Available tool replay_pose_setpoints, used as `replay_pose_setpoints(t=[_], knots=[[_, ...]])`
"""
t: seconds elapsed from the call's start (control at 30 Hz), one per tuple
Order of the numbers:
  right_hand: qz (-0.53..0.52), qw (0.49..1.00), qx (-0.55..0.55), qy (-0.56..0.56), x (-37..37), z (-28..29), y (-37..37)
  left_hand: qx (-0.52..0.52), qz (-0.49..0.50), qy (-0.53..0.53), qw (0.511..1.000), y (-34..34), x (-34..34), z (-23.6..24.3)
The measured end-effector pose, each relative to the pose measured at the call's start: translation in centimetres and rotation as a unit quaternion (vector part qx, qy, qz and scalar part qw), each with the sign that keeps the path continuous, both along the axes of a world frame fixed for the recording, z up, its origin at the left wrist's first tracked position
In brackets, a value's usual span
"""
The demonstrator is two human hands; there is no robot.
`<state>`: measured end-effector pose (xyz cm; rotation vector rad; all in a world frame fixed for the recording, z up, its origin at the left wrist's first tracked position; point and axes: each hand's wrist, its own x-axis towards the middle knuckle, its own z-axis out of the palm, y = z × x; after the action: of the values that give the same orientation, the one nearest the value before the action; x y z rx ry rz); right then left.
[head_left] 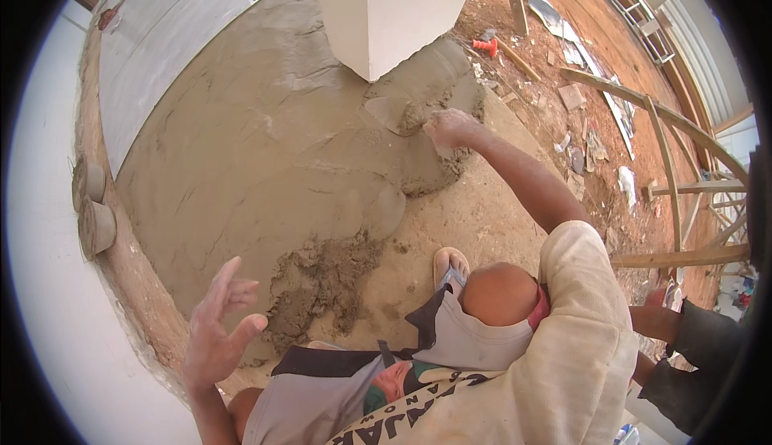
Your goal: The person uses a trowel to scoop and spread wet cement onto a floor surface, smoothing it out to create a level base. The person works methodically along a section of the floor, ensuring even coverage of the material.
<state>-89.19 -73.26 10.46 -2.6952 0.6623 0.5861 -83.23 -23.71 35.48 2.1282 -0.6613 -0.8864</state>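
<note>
Wet grey-brown mortar covers much of the floor in front of me, smoothed in wide swaths. My right hand, dusty and closed, grips a trowel; the mortar-coated blade lies at the mortar's surface, and the handle is hidden by my fingers. Beside the blade is a rough ridge of mortar, near the corner of a white wall or pillar. My left hand is raised over the near left side with fingers apart and nothing in it. Close to it lies a coarse, unsmoothed heap of mortar.
Pale tiles lie at the far left. Two round mortar-coloured lumps sit along the left wall's base. Rightward, reddish ground holds debris, an orange-red tool and wooden poles. Another person's leg is at the right. My sandalled foot stands on bare floor.
</note>
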Motion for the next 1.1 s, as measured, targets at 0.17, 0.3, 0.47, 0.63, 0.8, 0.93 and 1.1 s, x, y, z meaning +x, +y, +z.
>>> replay_pose_setpoints(t=[0.17,0.3,0.47,0.63,0.8,0.93,1.1], knots=[[-0.042,0.998,-0.054,0.000,0.4,1.6,-5.4,0.051,0.037,0.051,0.997,-0.5,-0.3,-0.1],[-0.059,0.995,-0.068,0.040,1.4,1.6,-9.7,0.043,0.057,0.056,0.996,-0.4,-0.3,-0.2],[-0.062,0.993,-0.099,0.024,1.0,0.8,-14.6,0.035,0.064,0.056,0.996,-0.2,0.0,-0.9],[-0.143,0.989,-0.035,0.017,1.9,1.6,-13.9,0.057,0.074,0.054,0.994,0.9,0.1,-1.0],[-0.205,0.977,0.028,0.043,1.7,-0.3,-19.4,0.041,0.067,0.077,0.994,1.0,0.9,-2.0],[-0.184,0.964,0.130,-0.142,0.5,-4.6,-18.3,0.052,0.067,0.077,0.993,0.3,1.0,-2.1],[-0.250,0.917,0.296,-0.096,1.5,-4.4,-8.9,0.056,0.064,0.063,0.994,1.2,1.2,-2.0]])
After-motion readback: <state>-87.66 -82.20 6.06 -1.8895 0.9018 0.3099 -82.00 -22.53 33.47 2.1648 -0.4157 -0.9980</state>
